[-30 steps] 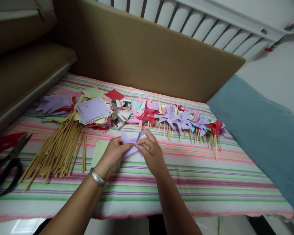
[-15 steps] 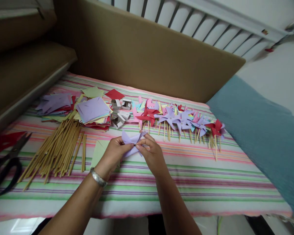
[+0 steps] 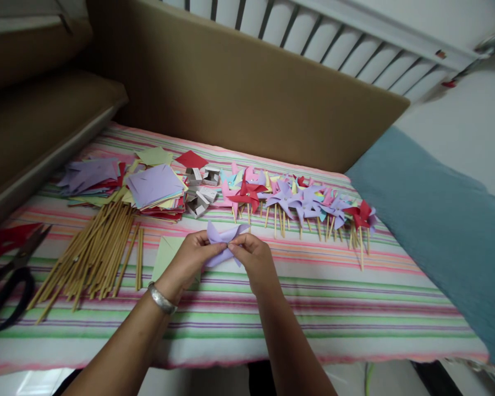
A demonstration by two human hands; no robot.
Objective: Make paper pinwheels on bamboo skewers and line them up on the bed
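A purple paper pinwheel [image 3: 219,235] with its corners folded to the middle is held up between both hands above the striped cloth. My left hand [image 3: 192,256] pinches it from the left, thumb near its centre. From the right, my right hand [image 3: 253,257] has thumb and fingertips pressed at the same centre; whether a pin is between them is too small to tell. Partly under my left hand lies a pale green paper square [image 3: 165,257]. Just behind my hands sit small opened grey-white boxes [image 3: 198,202].
Bamboo sticks [image 3: 94,253] lie piled left, with stacked coloured paper [image 3: 154,187] behind. Scissors [image 3: 18,269] rest at the far left beside red paper [image 3: 8,242]. Finished pinwheels on sticks [image 3: 305,203] line the right back, before a brown board [image 3: 247,88].
My right hand's fingers have drawn closer together at the pinwheel's centre. My left hand keeps its pinch, and the view has shifted very slightly.
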